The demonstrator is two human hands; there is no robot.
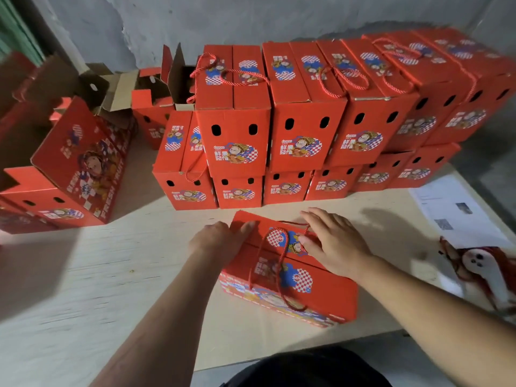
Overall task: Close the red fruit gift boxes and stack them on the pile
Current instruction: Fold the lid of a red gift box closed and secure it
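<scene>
Our left hand (pixel 220 238) presses flat fingers on the red gift box (pixel 290 272) at its ten o'clock corner; our right hand (pixel 333 241), fingers relaxed, rests on its lid. At twelve o'clock stands the pile (pixel 293 124), on the table (pixel 125 261).

Even, moderately bright light; soft arm shadows fall across the pale table (pixel 111 275). Wide-angle bending and motion blur smear the frame's edges.
</scene>
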